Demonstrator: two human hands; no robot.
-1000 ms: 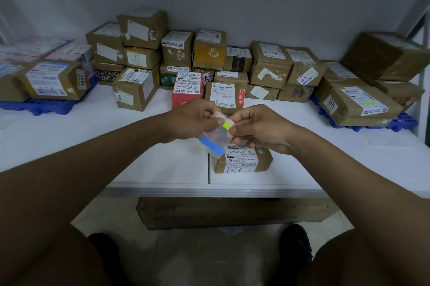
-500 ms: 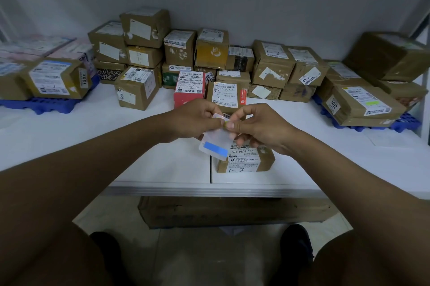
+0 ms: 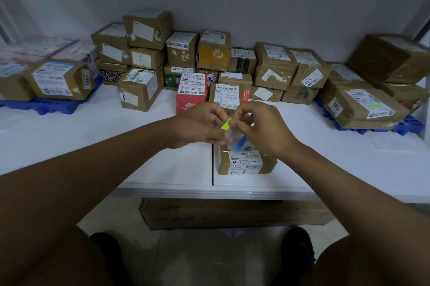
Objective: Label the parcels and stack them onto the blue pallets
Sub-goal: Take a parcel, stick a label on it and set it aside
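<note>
Both hands meet at centre, above a small brown parcel (image 3: 244,160) at the near edge of the white tabletop (image 3: 149,136). Left hand (image 3: 204,126) pinches a sticker sheet (image 3: 233,135): clear backing, green tab at its top corner, blue tab (image 3: 240,143) hanging at 5 o'clock. Right hand (image 3: 263,127) has thumb and forefinger closed on the green tab (image 3: 226,124). Reads as peeling one label free while the other hand steadies the backing; held directly over the parcel so the label goes straight down onto it.

That parcel carries a printed shipping label, with "1-3" handwritten at its near edge. No coloured label visible on it yet, judging from here.

Unsorted parcels (image 3: 186,62) piled at 12 o'clock against the wall, several deep, a red box (image 3: 189,100) in front.

Blue pallets flank the pile. Left pallet (image 3: 44,105) at 10 o'clock holds a brown box marked "3001" (image 3: 60,79), with pink flat packages (image 3: 39,47) behind it. Right pallet (image 3: 409,125) at 2 o'clock holds stacked flat brown boxes; the front one, marked "1012" (image 3: 363,108), shows a green label already on top.

Flattened cardboard (image 3: 232,213) lies on the floor under the tabletop edge.
</note>
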